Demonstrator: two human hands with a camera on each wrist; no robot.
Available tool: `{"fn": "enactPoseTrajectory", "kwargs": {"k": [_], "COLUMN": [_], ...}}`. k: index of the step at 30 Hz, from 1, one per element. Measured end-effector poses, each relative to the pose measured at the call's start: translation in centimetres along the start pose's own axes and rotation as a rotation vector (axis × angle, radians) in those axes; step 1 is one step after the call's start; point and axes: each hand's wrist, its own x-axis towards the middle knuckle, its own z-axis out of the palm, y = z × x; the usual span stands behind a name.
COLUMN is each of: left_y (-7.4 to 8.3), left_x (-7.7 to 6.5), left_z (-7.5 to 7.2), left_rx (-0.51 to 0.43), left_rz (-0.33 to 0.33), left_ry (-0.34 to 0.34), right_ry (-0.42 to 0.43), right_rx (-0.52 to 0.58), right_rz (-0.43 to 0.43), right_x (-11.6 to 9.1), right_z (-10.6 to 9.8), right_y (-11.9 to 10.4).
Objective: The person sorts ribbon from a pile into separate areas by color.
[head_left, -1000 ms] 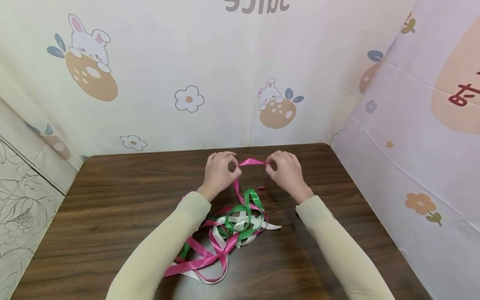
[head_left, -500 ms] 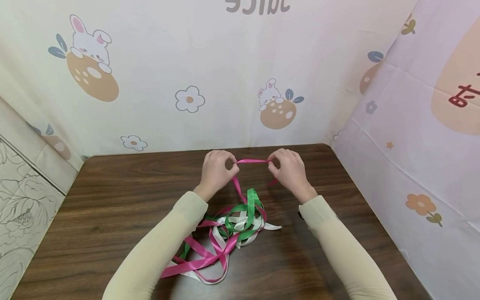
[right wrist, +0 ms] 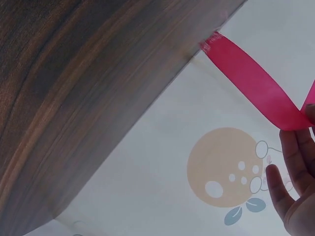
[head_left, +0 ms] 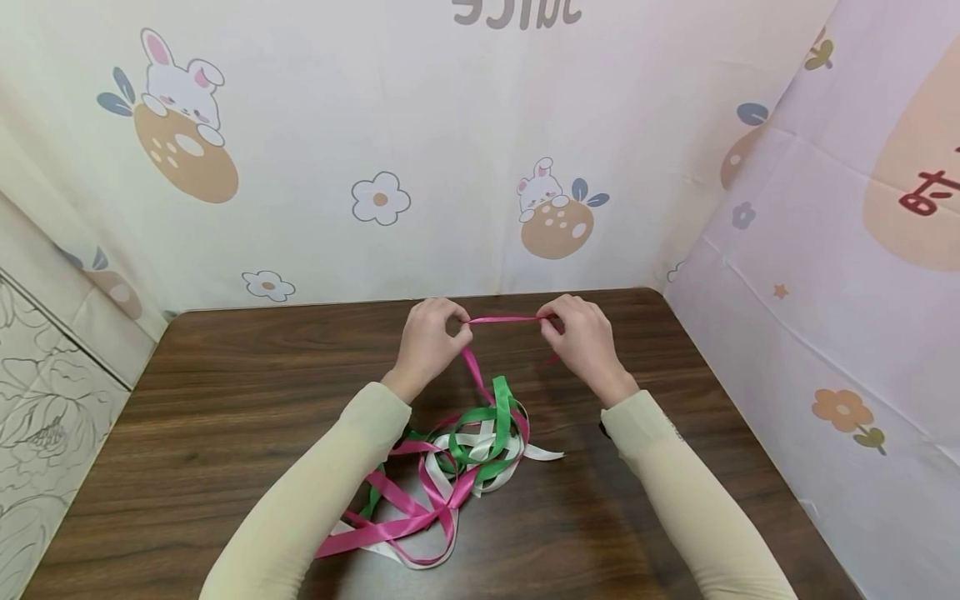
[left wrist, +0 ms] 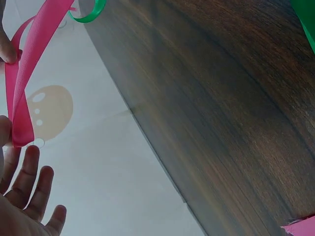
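Observation:
A pink ribbon (head_left: 504, 319) is stretched level between my two hands above the far part of the table. My left hand (head_left: 429, 340) pinches it between thumb and forefinger; in the left wrist view the other fingers (left wrist: 37, 189) spread apart from it. From that pinch the pink ribbon runs down to a tangled pile. My right hand (head_left: 583, 343) pinches the same ribbon, and its short frayed end (right wrist: 214, 43) sticks out past the fingers. In the pile, a green ribbon (head_left: 501, 417) and a white ribbon (head_left: 543, 454) loop through more pink ribbon (head_left: 393, 527).
The brown wooden table (head_left: 247, 392) ends at a printed cloth backdrop (head_left: 450, 125) behind, with another printed cloth (head_left: 825, 250) along the right. My left sleeve (head_left: 322, 492) covers part of the pile's left side.
My hands have moved slightly apart and a little farther away. The pink ribbon between them has gone from a loose fold to a taut, narrow line.

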Motion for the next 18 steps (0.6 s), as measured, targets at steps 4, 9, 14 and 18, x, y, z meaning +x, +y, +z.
{"fn": "enactPoseTrajectory", "kwargs": {"k": [4, 9, 14, 18], "left_y": [-0.17, -0.24, -0.20, -0.24], "left_x": [-0.05, -0.20, -0.31, -0.27], "left_z": [-0.04, -0.22, -0.43, -0.54], "left_rx": [-0.010, -0.025, -0.054, -0.087], "left_rz": [0.001, -0.009, -0.021, -0.015], "left_ry": [-0.003, -0.009, -0.009, 0.007], "right_ry": [0.001, 0.003, 0.014, 0.033], "right_rx": [0.009, 0.018, 0.030, 0.048], "right_rz": [-0.002, -0.006, -0.021, -0.044], "right_x": [0.00, 0.06, 0.07, 0.02], "right_z": [-0.06, -0.07, -0.01, 0.14], "right_y": [0.03, 0.11, 0.22, 0.37]}}
